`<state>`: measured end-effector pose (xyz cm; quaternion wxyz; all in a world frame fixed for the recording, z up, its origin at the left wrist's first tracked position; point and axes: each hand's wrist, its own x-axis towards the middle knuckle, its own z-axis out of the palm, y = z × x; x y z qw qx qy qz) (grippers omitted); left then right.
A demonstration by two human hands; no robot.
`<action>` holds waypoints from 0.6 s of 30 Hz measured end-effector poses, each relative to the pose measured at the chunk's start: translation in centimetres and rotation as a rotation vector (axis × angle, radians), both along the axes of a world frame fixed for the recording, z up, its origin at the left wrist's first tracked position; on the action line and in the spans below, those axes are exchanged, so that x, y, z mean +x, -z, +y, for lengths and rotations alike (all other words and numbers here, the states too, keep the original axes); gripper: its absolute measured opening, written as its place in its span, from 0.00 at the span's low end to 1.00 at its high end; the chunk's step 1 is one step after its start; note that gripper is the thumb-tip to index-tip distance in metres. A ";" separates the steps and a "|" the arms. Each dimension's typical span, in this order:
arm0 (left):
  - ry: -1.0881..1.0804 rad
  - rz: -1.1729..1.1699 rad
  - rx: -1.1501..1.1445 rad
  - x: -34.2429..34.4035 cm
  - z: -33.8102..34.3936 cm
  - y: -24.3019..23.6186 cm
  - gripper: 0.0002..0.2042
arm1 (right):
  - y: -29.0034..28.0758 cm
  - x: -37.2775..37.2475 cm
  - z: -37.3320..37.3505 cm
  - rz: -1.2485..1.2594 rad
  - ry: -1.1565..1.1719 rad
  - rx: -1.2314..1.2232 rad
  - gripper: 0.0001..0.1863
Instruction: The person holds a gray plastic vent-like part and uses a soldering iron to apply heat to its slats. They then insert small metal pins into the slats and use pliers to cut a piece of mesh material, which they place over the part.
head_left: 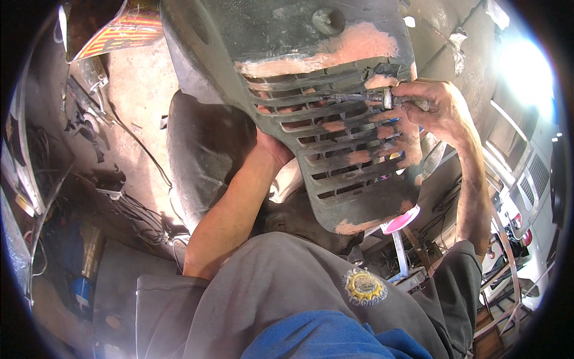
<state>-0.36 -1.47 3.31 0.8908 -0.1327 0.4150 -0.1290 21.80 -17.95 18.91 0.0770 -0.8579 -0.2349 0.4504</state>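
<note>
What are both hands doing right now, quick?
Left hand: partly hidden behind the slatted dark panel, so I can't tell whether it's open or closed.
Right hand: closed, holding a metal tool.

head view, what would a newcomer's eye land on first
The big dark slatted panel with salmon-pink patches dominates the upper middle. The right hand holds a slim silvery metal tool at its right side. A dazzling white glare sits upper right.
</note>
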 end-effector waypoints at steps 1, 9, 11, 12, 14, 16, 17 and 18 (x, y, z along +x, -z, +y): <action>0.003 0.002 0.002 0.1 0.0 -0.2 0.45 | 0.3 0.0 -0.5 -0.026 -0.023 0.032 0.18; -0.005 0.008 -0.001 -0.2 -0.2 0.4 0.45 | 0.1 0.0 -0.2 -0.057 -0.043 0.016 0.16; -0.020 0.027 -0.010 -0.1 -0.2 0.4 0.46 | 0.2 -0.1 -0.2 -0.056 -0.034 0.038 0.16; -0.011 0.021 -0.010 -0.1 -0.2 0.3 0.45 | 0.2 0.0 -0.2 -0.038 -0.028 0.026 0.18; 0.008 0.010 -0.009 0.0 0.0 -0.1 0.45 | 0.3 0.1 -0.2 -0.001 -0.015 0.004 0.21; 0.000 -0.007 -0.012 -0.3 -0.2 0.6 0.45 | 0.1 0.0 0.1 0.001 -0.013 -0.011 0.21; -0.003 -0.016 -0.014 -0.4 -0.2 0.9 0.45 | 0.0 0.0 0.3 0.002 -0.012 -0.019 0.21; -0.009 -0.013 -0.014 -0.4 -0.2 0.8 0.45 | 0.0 0.0 0.3 0.003 -0.015 -0.016 0.20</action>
